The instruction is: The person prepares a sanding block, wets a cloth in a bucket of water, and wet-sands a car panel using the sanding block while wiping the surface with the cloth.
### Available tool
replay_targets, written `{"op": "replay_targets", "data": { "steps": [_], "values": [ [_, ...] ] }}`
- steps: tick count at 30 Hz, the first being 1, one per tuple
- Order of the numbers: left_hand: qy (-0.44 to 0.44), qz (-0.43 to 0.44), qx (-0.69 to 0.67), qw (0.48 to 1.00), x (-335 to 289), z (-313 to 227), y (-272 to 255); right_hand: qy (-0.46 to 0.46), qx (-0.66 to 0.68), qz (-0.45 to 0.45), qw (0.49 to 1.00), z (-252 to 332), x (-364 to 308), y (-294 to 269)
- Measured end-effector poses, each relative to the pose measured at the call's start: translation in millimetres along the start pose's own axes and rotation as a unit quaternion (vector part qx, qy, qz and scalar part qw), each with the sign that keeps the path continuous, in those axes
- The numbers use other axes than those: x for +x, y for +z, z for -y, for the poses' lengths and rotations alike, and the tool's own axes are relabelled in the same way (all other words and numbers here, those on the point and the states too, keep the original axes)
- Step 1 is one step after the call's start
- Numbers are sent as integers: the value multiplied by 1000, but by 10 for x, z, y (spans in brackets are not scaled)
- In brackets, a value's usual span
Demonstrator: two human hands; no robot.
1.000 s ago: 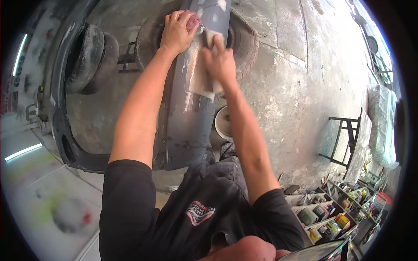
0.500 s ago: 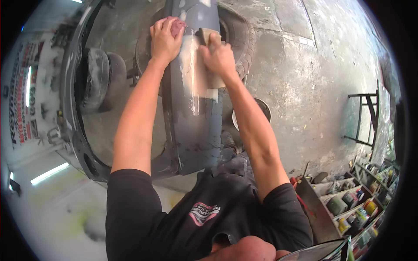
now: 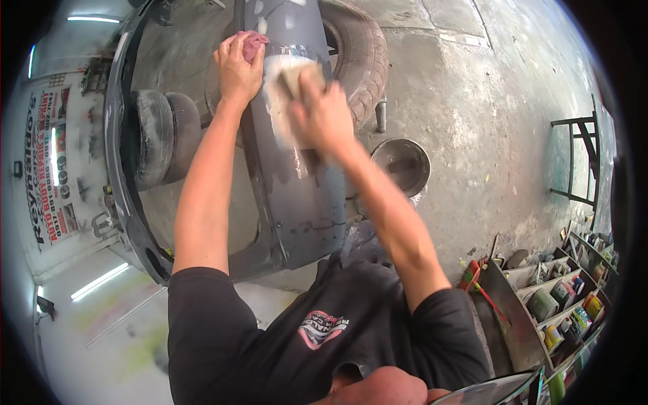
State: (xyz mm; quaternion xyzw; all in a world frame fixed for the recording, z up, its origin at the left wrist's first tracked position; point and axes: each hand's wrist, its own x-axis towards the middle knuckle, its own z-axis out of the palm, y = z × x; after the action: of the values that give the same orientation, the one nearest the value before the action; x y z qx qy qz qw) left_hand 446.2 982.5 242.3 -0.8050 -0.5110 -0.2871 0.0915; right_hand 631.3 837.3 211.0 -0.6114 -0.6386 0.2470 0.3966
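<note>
A dark grey car body panel (image 3: pixel 297 202) runs up the middle of the head view, with a pale filler patch (image 3: pixel 275 71) on its upper part. My left hand (image 3: pixel 237 75) rests at the panel's left edge, fingers closed round a crumpled pinkish-red cloth (image 3: pixel 254 44). My right hand (image 3: pixel 325 120), smeared by motion, presses a tan sanding block (image 3: pixel 295 75) onto the patch. Its fingers lie over the block and hide part of it. Wet-looking streaks show on the panel below the patch.
Right of the panel lie a tire (image 3: pixel 368 71) and a round bucket (image 3: pixel 405 165) on the concrete floor. More tires (image 3: pixel 154 138) stand inside the body frame at left. A black metal stand (image 3: pixel 574 162) is far right. Shelves of cans and bottles (image 3: pixel 563 297) fill the lower right.
My right hand and the block have moved left and slightly down, from the panel's right edge onto the filler patch. My left hand keeps its cloth near the same edge. The view has shifted slightly.
</note>
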Motion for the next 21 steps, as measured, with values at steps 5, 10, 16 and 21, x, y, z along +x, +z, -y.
{"op": "replay_targets", "data": {
  "steps": [5,10,16,21],
  "values": [
    [-2,-25,-3,1000,25,-196,-190,-52,-1,76,996,260,-873,-352],
    [-2,-13,-7,1000,85,-246,-53,101,50,66,991,-262,561,-203],
    [-23,-1,-24,999,16,-141,-183,-55,12,61,997,225,-937,-290],
    [5,-15,-32,999,43,-12,-110,41,45,58,996,-91,165,-206]
  ]
}}
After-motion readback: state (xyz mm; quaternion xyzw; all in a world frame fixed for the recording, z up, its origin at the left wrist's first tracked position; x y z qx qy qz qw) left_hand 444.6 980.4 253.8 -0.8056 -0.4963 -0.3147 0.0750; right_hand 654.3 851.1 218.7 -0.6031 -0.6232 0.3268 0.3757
